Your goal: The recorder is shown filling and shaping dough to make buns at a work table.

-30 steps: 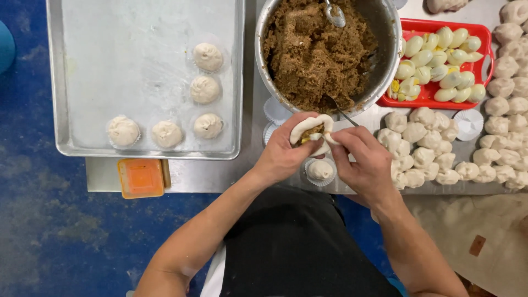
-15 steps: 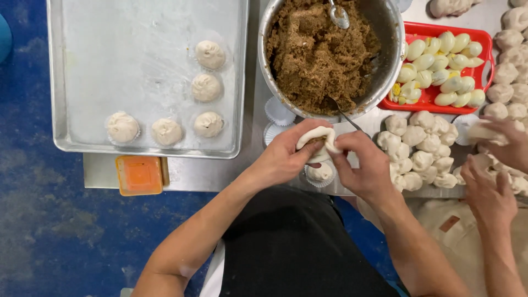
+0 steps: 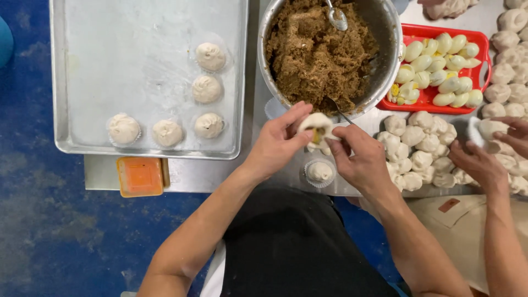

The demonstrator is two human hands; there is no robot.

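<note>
Both my hands hold one white dough bun (image 3: 314, 124) with yellow and brown filling showing at its open top. My left hand (image 3: 279, 141) cups it from the left, and my right hand (image 3: 357, 159) pinches its edge from the right. They work just in front of a large metal bowl (image 3: 387, 33) full of brown shredded filling (image 3: 316, 55), with a spoon (image 3: 336, 17) stuck in it. A finished bun in a paper cup (image 3: 319, 172) sits on the table below my hands.
A metal tray (image 3: 132, 60) at left holds several shaped buns (image 3: 207, 89). A red tray (image 3: 477, 41) holds halved boiled eggs (image 3: 440, 74). Dough balls (image 3: 418, 151) are piled at right, where another person's hands (image 3: 484, 159) hold dough. An orange block (image 3: 140, 176) lies at the table edge.
My hands have closed in around the bun and lowered slightly. Another person's hands came into view at the right and now hold a piece of dough.
</note>
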